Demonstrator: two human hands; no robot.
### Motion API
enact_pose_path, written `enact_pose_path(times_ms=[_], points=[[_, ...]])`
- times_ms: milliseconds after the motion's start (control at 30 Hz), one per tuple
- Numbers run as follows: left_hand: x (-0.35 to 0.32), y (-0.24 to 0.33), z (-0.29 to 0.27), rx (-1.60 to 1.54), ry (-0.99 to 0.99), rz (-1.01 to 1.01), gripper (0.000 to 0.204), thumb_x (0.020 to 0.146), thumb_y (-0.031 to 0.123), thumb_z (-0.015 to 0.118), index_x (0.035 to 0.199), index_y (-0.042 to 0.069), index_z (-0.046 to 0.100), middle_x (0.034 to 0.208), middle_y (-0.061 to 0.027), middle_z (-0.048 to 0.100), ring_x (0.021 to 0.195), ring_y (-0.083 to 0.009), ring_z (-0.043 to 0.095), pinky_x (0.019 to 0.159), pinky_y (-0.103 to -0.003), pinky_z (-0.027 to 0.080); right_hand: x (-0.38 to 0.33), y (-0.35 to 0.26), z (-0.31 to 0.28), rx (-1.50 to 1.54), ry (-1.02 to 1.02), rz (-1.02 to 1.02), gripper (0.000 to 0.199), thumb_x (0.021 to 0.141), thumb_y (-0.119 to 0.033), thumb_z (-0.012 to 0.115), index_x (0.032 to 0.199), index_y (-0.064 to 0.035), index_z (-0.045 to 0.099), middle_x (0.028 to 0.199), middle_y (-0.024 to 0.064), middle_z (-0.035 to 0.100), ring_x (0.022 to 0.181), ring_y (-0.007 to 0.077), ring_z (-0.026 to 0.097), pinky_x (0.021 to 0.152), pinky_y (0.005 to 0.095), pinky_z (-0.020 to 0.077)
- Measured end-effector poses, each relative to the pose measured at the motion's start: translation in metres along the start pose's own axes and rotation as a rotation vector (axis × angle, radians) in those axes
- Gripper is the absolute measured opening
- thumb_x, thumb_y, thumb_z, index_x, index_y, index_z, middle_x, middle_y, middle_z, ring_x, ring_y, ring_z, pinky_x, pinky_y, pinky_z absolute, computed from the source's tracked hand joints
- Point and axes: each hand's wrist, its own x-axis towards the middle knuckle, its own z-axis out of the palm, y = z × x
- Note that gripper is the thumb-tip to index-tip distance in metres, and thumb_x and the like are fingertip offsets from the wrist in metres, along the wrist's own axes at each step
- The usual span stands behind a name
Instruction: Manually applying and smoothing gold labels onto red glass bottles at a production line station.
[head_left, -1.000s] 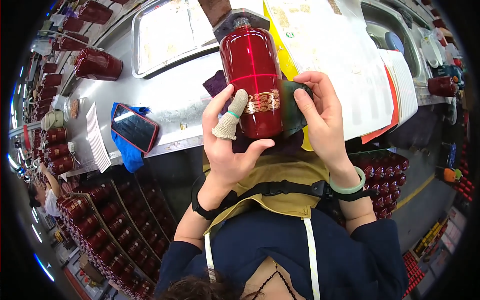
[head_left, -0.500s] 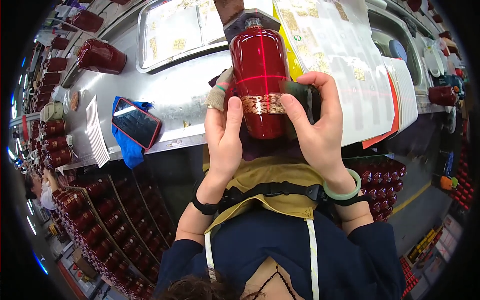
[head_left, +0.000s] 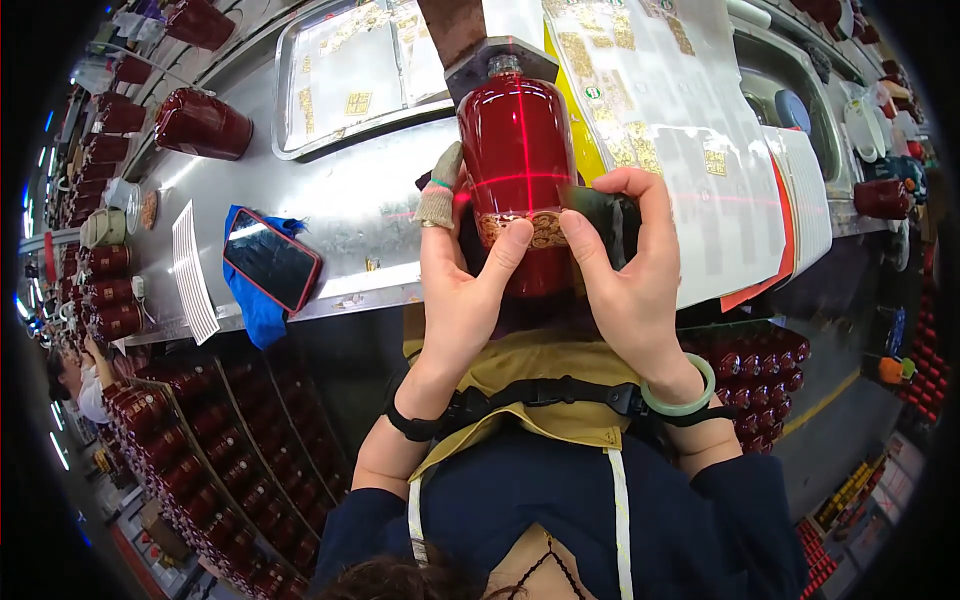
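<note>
A glossy red bottle (head_left: pixel 520 125) lies with its neck pointing away from me, a gold patterned band (head_left: pixel 543 229) across its lower part. My left hand (head_left: pixel 462 300) is closed around the bottle's left side, its thumb pressing the band; fabric covers (head_left: pixel 436 205) sit on some of its fingers. My right hand (head_left: pixel 640 270) is closed on a dark green flat piece (head_left: pixel 603 215) against the bottle's right side, and its thumb tip rests at the band's right end. Red laser lines cross on the glass. The bottle's underside is hidden.
Gold decal sheets (head_left: pixel 690 190) lie to the right, and more are in a metal tray (head_left: pixel 290 140) at the back left. A phone (head_left: pixel 270 258) on a blue cloth and another red bottle (head_left: pixel 203 124) stand left. A dark metal holder (head_left: pixel 500 50) is at the bottle's neck.
My left thumb has moved from the bottle's left edge onto the front of the gold band. A different part of the band's pattern now faces up. The view has shifted slightly.
</note>
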Motion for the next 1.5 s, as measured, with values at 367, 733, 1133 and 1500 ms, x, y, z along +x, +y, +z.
enact_pose_path(times_ms=[367,733,1133,1500], points=[[0.0,0.001,0.001,0.005,0.013,-0.005,0.077,0.096,0.008,0.074,0.16,-0.002,0.031,0.154,-0.0167,0.045,0.141,-0.0229,0.047,0.118,-0.038,0.038,0.001,0.001,0.0,-0.012,-0.005,-0.006,0.032,0.091,-0.006,0.076,0.117,0.0005,0.057,0.105,0.0127,0.064,0.096,0.0251,0.064,0.087,0.0362,0.0513],[-0.012,-0.002,-0.001,0.551,0.149,0.412,0.076,0.096,0.027,0.077,0.156,-0.002,0.041,0.159,-0.0218,0.043,0.14,-0.0334,0.05,0.117,-0.046,0.039,0.006,0.036,-0.021,0.226,0.01,0.221,0.028,0.1,-0.011,0.071,0.121,-0.0005,0.055,0.112,0.0062,0.062,0.099,0.011,0.057,0.09,0.0278,0.0475],[-0.027,0.0,0.012,1.261,-0.081,0.634,0.074,0.071,0.028,0.095,0.139,0.016,0.069,0.16,-0.0326,0.032,0.14,-0.051,0.043,0.113,-0.055,0.042,0.011,0.015,-0.022,0.314,0.077,0.066,0.029,0.106,-0.003,0.059,0.134,0.0016,0.051,0.114,0.0063,0.061,0.103,0.0097,0.06,0.091,0.0245,0.0484],[-0.022,-0.02,-0.015,0.693,0.033,0.391,0.097,0.065,0.007,0.093,0.151,-0.005,0.05,0.149,-0.0216,0.057,0.133,-0.0393,0.056,0.115,-0.047,0.042,0.025,0.03,-0.026,-0.05,0.138,-0.206,0.03,0.092,0.002,0.073,0.121,-0.0017,0.066,0.095,0.0087,0.074,0.08,0.015,0.066,0.075,0.0286,0.0534]])
